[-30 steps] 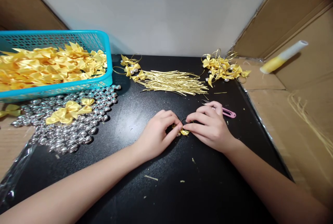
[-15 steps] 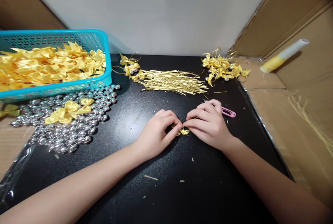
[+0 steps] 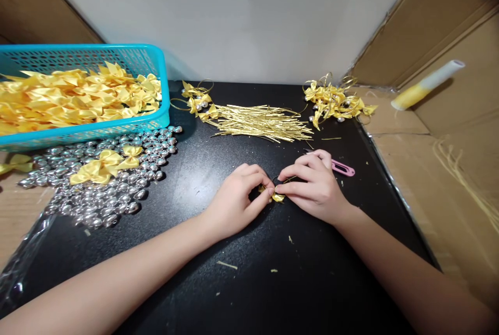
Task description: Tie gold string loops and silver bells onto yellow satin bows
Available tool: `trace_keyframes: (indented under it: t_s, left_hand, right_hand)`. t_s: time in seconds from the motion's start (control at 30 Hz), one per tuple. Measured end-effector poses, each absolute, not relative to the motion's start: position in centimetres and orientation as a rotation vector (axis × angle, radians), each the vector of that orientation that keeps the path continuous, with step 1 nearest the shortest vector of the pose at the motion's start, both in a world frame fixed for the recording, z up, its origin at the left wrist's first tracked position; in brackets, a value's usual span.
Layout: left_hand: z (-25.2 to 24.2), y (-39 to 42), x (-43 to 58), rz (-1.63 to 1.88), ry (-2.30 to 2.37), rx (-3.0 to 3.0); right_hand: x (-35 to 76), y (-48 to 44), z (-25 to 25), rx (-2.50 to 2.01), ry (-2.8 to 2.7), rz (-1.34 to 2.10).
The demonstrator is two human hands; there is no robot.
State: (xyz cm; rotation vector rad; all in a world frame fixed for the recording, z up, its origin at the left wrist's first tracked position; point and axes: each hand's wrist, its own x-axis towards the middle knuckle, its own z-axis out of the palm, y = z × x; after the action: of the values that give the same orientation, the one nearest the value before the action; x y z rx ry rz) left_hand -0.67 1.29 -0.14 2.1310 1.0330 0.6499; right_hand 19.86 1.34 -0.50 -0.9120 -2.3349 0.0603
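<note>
The grip of the left hand (image 3: 237,197) is clamped on a small yellow bow (image 3: 278,198), its thumb and forefinger pressed together. The right hand (image 3: 314,184) is brought up against the same bow, fingertip to fingertip with the left; a thin gold strand (image 3: 288,178) is seen beside its fingers, but whether it is pinched cannot be told. The bow is held at the middle of the black table (image 3: 249,293), between the two hands, and is largely covered by them. As far as can be seen, its long axis is laid roughly left to right, the right end tipped slightly toward the near edge; which way its front is turned is hidden.

Beyond the hands, gold ties (image 3: 265,123) are heaped, mostly lengthwise from left to right. Pink snips (image 3: 343,168) are partly hidden behind the right hand, their handle pointed rightward. Silver beads (image 3: 117,200) are spread at the left, below a blue basket (image 3: 165,85).
</note>
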Motion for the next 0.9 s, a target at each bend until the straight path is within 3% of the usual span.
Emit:
trace_keyframes:
  t_s: [0.9]
  left_hand:
    - [-0.33,1.34,-0.72,0.713,1.007,2.154]
  right_hand:
    - [19.02,0.91,-0.66,-1.064,-2.264,0.162]
